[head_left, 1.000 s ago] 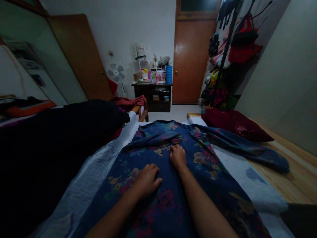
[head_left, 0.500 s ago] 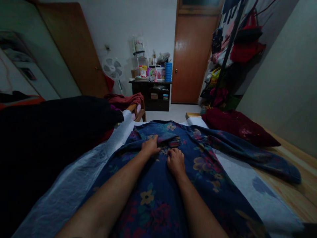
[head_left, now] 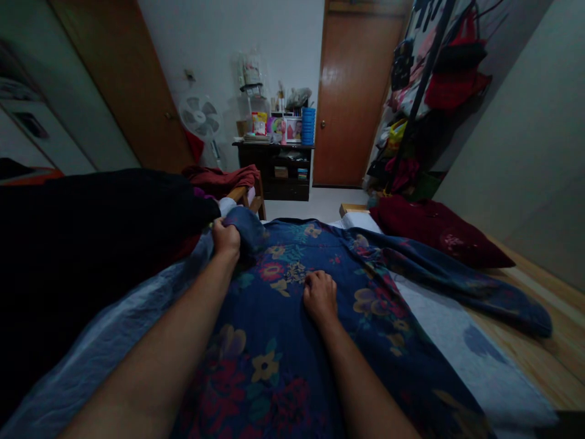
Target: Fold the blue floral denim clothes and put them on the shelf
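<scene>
A dark blue long-sleeved floral garment [head_left: 278,311] lies spread out in front of me. My left hand [head_left: 226,238] is closed round its left sleeve [head_left: 249,228], which is bunched and lifted at the garment's upper left edge. On the middle of the garment's upper part rests my right hand [head_left: 320,296], its fingers curled in. The fingertips are hidden against the cloth, so I cannot tell if they pinch any of it. The other sleeve [head_left: 461,283] stretches flat to the right, across a white sheet and onto bare wood.
Black clothing [head_left: 105,225] is heaped at left. A dark red cushion [head_left: 434,231] lies at right on the wooden surface [head_left: 557,311]. White sheeting [head_left: 457,329] shows under the garment. Beyond stand a fan [head_left: 200,117], a dark cabinet [head_left: 251,167] and a wooden door [head_left: 345,103].
My left hand has moved left with the sleeve, which lay folded over the garment's middle, uncovering the printed flowers there. My right hand stays about where it was on the cloth.
</scene>
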Demonstrator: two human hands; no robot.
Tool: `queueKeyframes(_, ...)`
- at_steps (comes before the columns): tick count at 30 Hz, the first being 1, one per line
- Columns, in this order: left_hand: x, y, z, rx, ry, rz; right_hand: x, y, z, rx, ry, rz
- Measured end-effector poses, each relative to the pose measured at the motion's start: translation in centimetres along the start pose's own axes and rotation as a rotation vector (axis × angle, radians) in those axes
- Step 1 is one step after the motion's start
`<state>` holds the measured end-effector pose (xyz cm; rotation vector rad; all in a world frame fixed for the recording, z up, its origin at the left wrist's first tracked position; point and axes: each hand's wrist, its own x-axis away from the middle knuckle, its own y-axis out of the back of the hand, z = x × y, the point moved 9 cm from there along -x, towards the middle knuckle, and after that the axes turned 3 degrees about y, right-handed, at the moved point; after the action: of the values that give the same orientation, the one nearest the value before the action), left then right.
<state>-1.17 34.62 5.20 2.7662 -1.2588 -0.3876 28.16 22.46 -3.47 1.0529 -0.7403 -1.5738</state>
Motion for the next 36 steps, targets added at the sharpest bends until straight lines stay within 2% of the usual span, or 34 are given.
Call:
queueKeyframes(2,0.6,2.3,-0.2,-0.196,0.019,-0.174,0.0,0.0,0.0,-0.007,0.004,-0.005)
queueKeyframes(3,1.4,2.8,-0.6,-0.282,-0.001,-0.219,-0.1,-0.1,0.0,-0.007,0.005,-0.009)
queueKeyframes(5,3.7,1.9,-1.9,-0.43,-0.158,-0.179,-0.1,-0.1,0.0,-0.003,0.004,-0.013)
queueKeyframes(6,5.4,0.5,-2.5,-0.496,-0.281,-0.112,-0.2,-0.2,0.0,0.002,0.001,-0.013)
queueKeyframes(7,7.3,-1.4,-2.8,-0.561,-0.405,-0.001,-0.2,-0.2,-0.1,0.006,-0.002,-0.012)
queueKeyframes(8,9.5,-3.8,-2.5,-0.632,-0.516,0.165,-0.2,-0.3,-0.1,0.009,-0.004,-0.01)
queueKeyframes(11,16.5,-10.5,0.7,-0.772,-0.764,0.743,-0.2,-0.4,-0.1,0.003,0.002,0.004)
queueKeyframes(12,18.1,-11.9,2.1,-0.798,-0.79,0.878,-0.3,-0.4,-0.2,-0.001,0.005,0.008)
queueKeyframes(14,19.4,-13.4,4.3,-0.843,-0.757,1.003,-0.3,-0.4,-0.2,-0.01,0.004,0.012)
queueKeyframes(17,18.6,-14.6,5.8,-0.881,-0.697,1.022,-0.4,-0.3,-0.4,-0.017,-0.007,0.011)
queueKeyframes(21,16.6,-15.7,5.7,-0.904,-0.682,0.985,-0.6,-0.3,-0.5,-0.02,-0.007,0.014)
queueKeyframes(36,9.9,-19.1,6.3,-0.951,-0.593,0.731,-0.8,0.2,-0.4,-0.059,0.006,0.046)
